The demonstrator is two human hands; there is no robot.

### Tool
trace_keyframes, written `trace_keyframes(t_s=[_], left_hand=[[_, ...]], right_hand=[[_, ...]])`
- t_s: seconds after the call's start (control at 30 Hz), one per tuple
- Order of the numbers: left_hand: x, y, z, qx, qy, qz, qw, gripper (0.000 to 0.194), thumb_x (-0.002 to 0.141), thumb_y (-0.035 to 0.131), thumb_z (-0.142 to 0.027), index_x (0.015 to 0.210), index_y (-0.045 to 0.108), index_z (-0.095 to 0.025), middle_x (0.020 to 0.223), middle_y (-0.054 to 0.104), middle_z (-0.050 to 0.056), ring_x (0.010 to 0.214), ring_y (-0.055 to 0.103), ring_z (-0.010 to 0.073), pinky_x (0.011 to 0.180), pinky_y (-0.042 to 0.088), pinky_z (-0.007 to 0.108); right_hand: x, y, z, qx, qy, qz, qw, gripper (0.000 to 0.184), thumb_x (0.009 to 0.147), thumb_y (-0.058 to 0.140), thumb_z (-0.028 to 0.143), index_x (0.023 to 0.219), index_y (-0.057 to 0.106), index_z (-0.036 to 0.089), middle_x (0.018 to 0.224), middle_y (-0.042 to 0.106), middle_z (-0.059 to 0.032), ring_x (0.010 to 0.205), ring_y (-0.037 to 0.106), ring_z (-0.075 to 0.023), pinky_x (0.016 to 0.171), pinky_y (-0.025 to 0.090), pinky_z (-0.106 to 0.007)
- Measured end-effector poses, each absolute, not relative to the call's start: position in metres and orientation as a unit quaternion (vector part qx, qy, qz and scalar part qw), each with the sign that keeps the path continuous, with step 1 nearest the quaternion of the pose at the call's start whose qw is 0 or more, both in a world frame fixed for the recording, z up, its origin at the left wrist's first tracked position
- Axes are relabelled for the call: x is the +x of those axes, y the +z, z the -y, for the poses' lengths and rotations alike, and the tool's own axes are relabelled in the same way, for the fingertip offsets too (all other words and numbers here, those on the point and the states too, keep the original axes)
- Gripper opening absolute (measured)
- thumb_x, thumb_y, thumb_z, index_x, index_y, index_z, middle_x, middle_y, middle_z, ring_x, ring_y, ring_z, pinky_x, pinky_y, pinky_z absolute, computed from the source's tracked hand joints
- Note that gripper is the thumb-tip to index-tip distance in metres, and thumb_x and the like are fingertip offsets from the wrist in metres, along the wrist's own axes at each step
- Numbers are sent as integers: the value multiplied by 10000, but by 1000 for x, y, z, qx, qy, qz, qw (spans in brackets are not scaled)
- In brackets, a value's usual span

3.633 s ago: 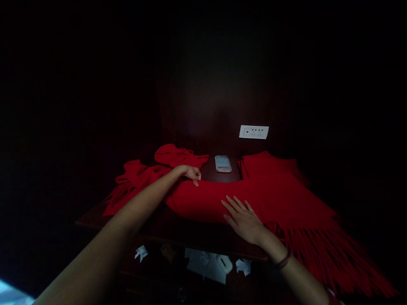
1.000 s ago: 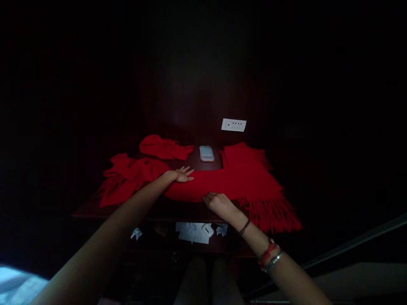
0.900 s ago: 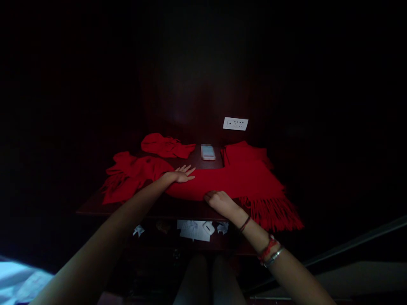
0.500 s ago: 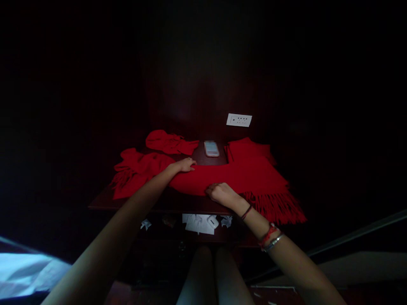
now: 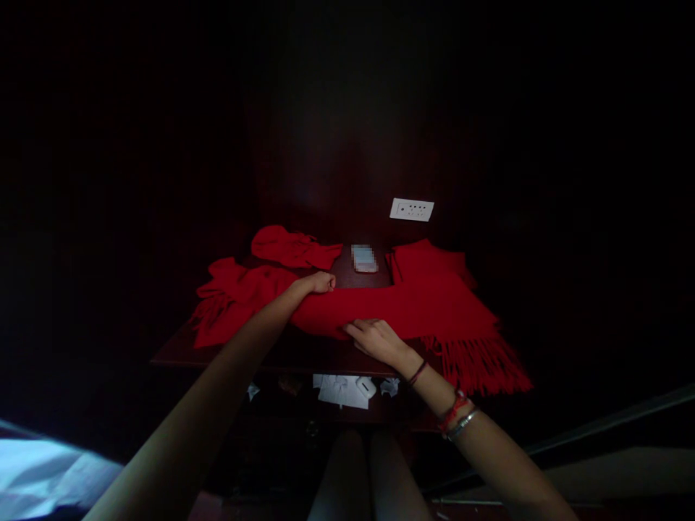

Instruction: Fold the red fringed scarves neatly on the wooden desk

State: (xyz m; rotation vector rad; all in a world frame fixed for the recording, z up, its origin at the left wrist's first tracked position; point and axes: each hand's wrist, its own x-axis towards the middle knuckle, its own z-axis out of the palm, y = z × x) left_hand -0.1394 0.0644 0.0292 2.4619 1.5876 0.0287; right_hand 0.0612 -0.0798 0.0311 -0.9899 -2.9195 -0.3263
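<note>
A long red scarf (image 5: 369, 307) with fringed ends lies across a dark wooden desktop (image 5: 326, 356). Its left part is bunched in loose folds; the middle and right parts are flatter. My left hand (image 5: 322, 282) is closed on the scarf's far edge, its fingers curled. At the near edge, my right hand (image 5: 377, 340) grips the cloth between thumb and fingers, partly hidden by the hand itself. Behind the scarf's left part rests a crumpled red cloth (image 5: 293, 250). Folded red cloth (image 5: 426, 257) lies at the back right.
A phone (image 5: 364, 258) lies near the back wall, below a white socket plate (image 5: 412, 210). On a shelf under the desktop are white papers (image 5: 342, 391), a small white case (image 5: 365, 388) and crumpled paper (image 5: 389, 387). My legs (image 5: 369, 477) are beneath.
My left fingers have curled in more at the far edge. My right hand has shifted slightly left along the near edge, its fingers a little straighter. The view has tilted slightly.
</note>
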Motion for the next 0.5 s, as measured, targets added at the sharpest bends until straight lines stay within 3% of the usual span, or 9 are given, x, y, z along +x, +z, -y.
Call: trace_keyframes(t_s=[0.1,0.23,0.5], left_hand=[[-139,30,-65,836,9,-537,116,182,680,462,-109,825,566,-146,804,609,14,677,523,96,537,356,151],[-139,29,-66,837,10,-534,120,179,691,465,-131,842,563,-143,779,605,17,662,517,99,535,354,156],[-139,29,-66,831,11,-543,120,195,685,457,-124,845,565,-149,786,608,19,666,523,103,534,353,159]], right_hand=[[65,32,77,-297,-86,951,29,307,797,425,223,1100,425,174,931,572,-83,865,519,-172,702,395,-261],[69,34,73,-291,-77,953,27,375,800,390,131,1168,361,196,964,571,-76,867,526,-155,702,401,-252],[68,23,64,-327,-79,941,44,263,826,366,132,1073,445,172,900,591,-70,807,549,-136,703,404,-231]])
